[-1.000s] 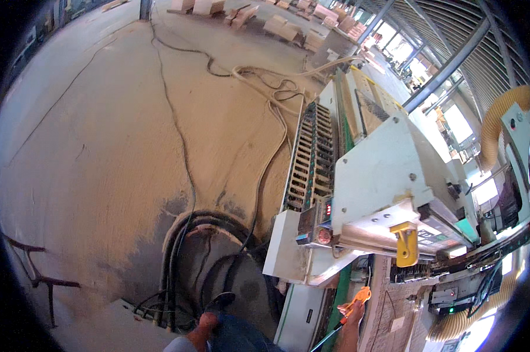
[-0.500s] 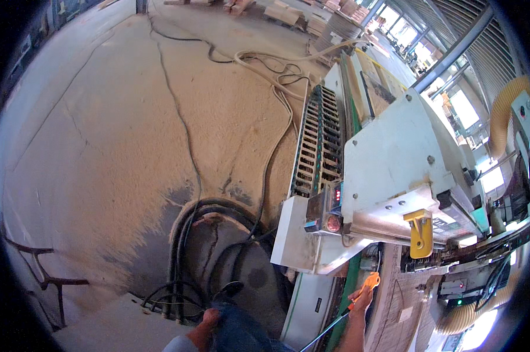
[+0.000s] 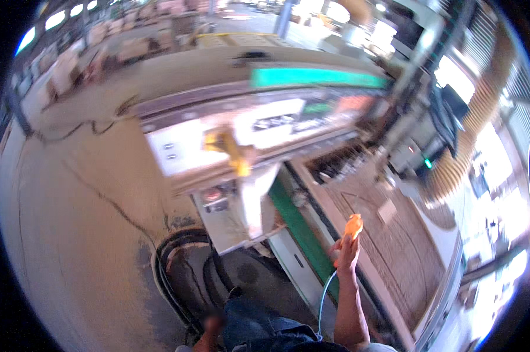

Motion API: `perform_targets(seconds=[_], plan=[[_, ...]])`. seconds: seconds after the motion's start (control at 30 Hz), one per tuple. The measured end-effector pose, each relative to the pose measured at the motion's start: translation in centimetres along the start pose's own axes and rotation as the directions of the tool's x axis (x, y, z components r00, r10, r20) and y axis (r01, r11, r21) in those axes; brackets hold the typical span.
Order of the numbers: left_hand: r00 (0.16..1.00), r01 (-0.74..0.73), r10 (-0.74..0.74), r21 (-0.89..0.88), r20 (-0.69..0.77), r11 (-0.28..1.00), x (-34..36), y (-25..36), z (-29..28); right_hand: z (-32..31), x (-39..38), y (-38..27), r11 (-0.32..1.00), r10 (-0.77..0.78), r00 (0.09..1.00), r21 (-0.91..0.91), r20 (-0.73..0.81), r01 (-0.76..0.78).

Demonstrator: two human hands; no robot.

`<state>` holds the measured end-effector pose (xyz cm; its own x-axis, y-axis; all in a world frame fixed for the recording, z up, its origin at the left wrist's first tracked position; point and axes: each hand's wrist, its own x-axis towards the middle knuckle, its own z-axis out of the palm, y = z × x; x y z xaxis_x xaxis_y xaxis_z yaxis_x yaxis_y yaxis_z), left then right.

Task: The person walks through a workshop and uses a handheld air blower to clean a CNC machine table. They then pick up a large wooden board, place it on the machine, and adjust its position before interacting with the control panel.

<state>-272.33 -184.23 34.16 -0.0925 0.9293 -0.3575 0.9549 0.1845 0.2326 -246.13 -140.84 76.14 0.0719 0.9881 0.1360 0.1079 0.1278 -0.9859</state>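
Note:
In my right hand [image 3: 348, 252] is an orange air blow gun [image 3: 353, 224], held out over the edge of a dusty brown machine bed [image 3: 388, 252]. A thin light-blue hose [image 3: 322, 299] runs from it down toward my body. My fingers are wrapped round the gun's grip. My left hand [image 3: 214, 324] hangs low beside my leg, over the floor near thick black cables [image 3: 159, 264]. Its fingers are blurred, so I cannot make out their pose or anything in them.
A white machine gantry [image 3: 194, 141] with a yellow bracket [image 3: 233, 155] crosses ahead of me. A green strip [image 3: 303, 226] lines the bed. To the right rises a ribbed tan duct [image 3: 464, 146]. Sawdust covers the floor [image 3: 83, 223] at left.
My view has swung right, bringing more of the machine bed into sight. My right arm now reaches farther forward with the air blow gun. My left hand remains low.

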Motion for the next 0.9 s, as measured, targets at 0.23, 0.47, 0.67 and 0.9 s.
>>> perform_targets(seconds=[0.23,0.47,0.67,0.9], plan=[[0.991,-0.13,0.111,0.317,0.077,0.94,5.4,5.3,-6.1,-14.1,-1.8,-0.2,0.999,-0.05,0.996,-0.004,-0.07,0.05],[0.938,-0.013,0.028,-0.046,0.345,0.999,8.5,15.0,-9.8,-22.7,-1.3,-4.1,0.955,-0.074,0.946,0.25,-0.315,0.157],[0.929,-0.084,0.104,-0.072,0.356,0.994,8.4,18.2,-10.7,-26.6,-1.0,-7.4,0.921,-0.24,0.966,-0.337,-0.098,0.195],[0.862,-0.247,0.192,0.058,0.469,0.967,8.9,17.2,-10.4,-39.8,-5.6,1.5,0.945,0.096,0.891,0.323,-0.445,0.059]])
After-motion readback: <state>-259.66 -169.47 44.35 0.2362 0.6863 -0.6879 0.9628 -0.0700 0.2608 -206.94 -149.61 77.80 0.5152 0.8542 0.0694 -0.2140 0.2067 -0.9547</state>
